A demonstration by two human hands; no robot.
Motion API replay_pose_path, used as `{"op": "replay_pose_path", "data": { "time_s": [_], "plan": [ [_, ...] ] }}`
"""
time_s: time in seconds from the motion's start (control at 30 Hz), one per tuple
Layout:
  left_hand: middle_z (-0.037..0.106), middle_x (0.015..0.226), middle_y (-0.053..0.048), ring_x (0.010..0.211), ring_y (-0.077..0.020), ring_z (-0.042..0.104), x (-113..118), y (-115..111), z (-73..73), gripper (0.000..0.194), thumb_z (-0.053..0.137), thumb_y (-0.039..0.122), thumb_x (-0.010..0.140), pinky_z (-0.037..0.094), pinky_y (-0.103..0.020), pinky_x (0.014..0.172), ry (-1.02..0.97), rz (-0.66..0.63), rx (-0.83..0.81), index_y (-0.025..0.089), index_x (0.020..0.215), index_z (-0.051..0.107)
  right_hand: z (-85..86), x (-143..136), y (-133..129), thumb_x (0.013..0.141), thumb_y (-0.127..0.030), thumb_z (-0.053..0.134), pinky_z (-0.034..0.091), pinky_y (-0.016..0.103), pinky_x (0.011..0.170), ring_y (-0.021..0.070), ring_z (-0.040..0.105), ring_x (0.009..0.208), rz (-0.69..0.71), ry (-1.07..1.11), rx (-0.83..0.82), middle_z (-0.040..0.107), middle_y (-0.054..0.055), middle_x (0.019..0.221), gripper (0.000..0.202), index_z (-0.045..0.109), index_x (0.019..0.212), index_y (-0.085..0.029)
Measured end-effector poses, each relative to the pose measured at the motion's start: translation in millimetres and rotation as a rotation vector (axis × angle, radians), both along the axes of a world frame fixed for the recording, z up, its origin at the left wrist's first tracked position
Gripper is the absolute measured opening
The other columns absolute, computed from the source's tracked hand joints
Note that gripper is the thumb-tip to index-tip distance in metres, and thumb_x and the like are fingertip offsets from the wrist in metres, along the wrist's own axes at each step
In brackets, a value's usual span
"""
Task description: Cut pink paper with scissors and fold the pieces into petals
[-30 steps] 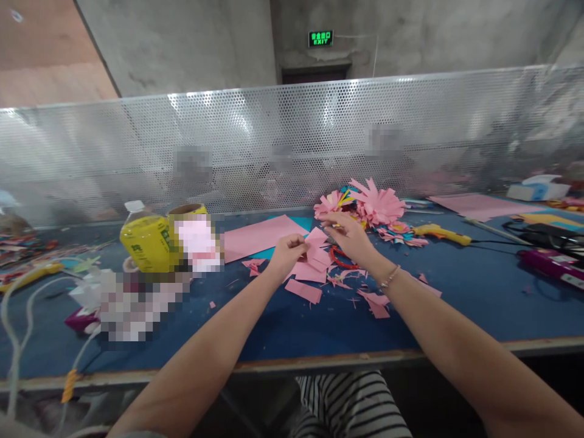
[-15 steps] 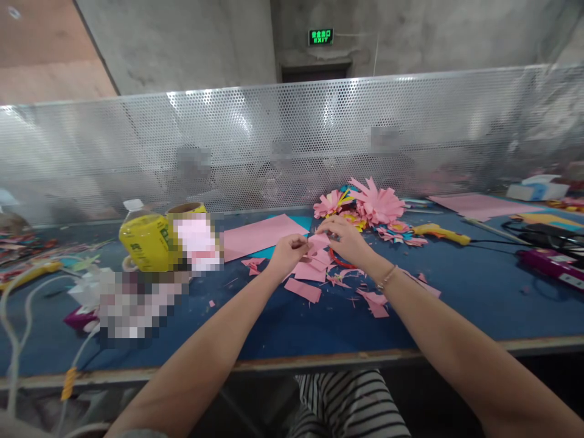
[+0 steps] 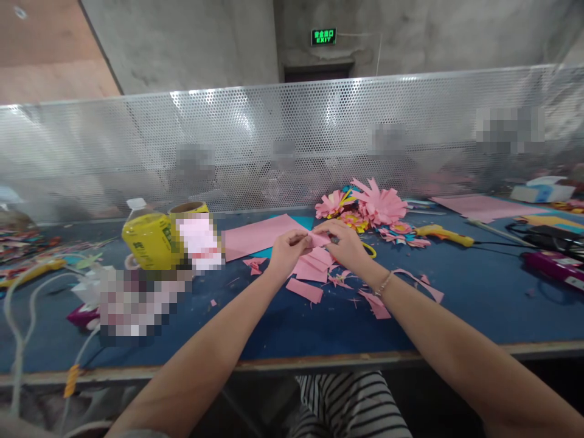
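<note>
Both hands meet over the blue table. My left hand (image 3: 291, 250) is closed, its thumb and fingers pinching the left side of a small piece of pink paper (image 3: 319, 239). The right side of that paper is between the fingers of my right hand (image 3: 342, 240), which partly cover it. Below them lie cut pink paper pieces (image 3: 313, 266) and a loose pink rectangle (image 3: 304, 291). A yellow loop (image 3: 368, 250), perhaps a scissor handle, shows beside my right hand. Pink paper flowers (image 3: 378, 204) stand just beyond it.
A large pink sheet (image 3: 255, 236) lies over blue paper at left. Further left are a bottle with yellow liquid (image 3: 148, 242) and a tape roll (image 3: 189, 210). A yellow glue gun (image 3: 444, 235) and a purple power strip (image 3: 554, 267) lie right. A perforated metal screen (image 3: 292, 140) borders the back.
My hands have come a little closer together on the small pink paper, which now lies flatter between them. The camera view has shifted slightly.
</note>
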State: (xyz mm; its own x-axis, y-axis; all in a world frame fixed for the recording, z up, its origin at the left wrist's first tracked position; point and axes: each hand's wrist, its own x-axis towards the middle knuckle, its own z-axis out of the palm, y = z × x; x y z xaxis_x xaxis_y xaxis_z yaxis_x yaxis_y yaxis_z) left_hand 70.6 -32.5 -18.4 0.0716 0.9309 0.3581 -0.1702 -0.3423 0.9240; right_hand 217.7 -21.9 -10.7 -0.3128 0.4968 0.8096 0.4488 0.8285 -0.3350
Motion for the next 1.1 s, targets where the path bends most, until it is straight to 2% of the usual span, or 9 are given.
{"op": "replay_pose_path", "data": {
  "time_s": [0.27,0.5,0.83,1.0,1.1],
  "plan": [
    [0.06,0.069,-0.001,0.067,-0.0106,0.056,-0.3,0.7,-0.7,0.023,0.062,0.028,0.058,0.049,-0.032,0.07,-0.059,0.026,0.029,0.013,0.076,0.061,2.0,-5.3,-4.9,0.06,-0.001,0.046,0.042,0.033,0.079,0.0153,0.051,0.091,0.047,0.111,-0.069,0.058,0.004,0.09,0.033,0.061,0.082,-0.02],
    [0.06,0.071,-0.001,0.065,-0.0092,0.054,-0.9,0.4,1.2,0.026,0.064,0.029,0.057,0.049,-0.029,0.069,-0.118,-0.005,0.012,0.015,0.079,0.061,-0.2,-3.9,0.2,0.065,-0.008,0.052,0.041,0.033,0.084,0.0144,0.048,0.098,0.078,0.125,-0.122,0.053,0.005,0.099,0.027,0.062,0.085,-0.024],
    [0.056,0.067,0.0,0.062,-0.0085,0.053,-2.4,0.5,0.9,0.025,0.065,0.031,0.056,0.049,-0.028,0.063,-0.139,-0.045,-0.046,0.016,0.076,0.062,2.3,-5.0,-2.9,0.061,-0.002,0.048,0.043,0.031,0.076,0.0149,0.05,0.09,0.054,0.121,-0.127,0.053,0.004,0.091,0.028,0.06,0.078,-0.02],
    [0.054,0.066,0.002,0.059,-0.0067,0.051,-1.4,-2.6,2.0,0.025,0.065,0.031,0.056,0.048,-0.027,0.061,-0.119,-0.067,-0.088,0.017,0.076,0.062,2.3,-4.5,-5.7,0.057,0.001,0.043,0.042,0.029,0.071,0.0145,0.05,0.079,0.02,0.085,-0.047,0.055,0.003,0.079,0.031,0.057,0.077,-0.018],
    [0.055,0.064,0.002,0.059,-0.0064,0.051,0.1,-4.6,2.2,0.023,0.066,0.029,0.056,0.047,-0.025,0.062,-0.147,-0.088,-0.091,0.016,0.074,0.062,1.1,-4.2,-4.9,0.057,0.002,0.042,0.042,0.03,0.075,0.0148,0.051,0.081,0.035,0.107,0.007,0.057,0.003,0.078,0.031,0.058,0.075,-0.018]
  ]
}}
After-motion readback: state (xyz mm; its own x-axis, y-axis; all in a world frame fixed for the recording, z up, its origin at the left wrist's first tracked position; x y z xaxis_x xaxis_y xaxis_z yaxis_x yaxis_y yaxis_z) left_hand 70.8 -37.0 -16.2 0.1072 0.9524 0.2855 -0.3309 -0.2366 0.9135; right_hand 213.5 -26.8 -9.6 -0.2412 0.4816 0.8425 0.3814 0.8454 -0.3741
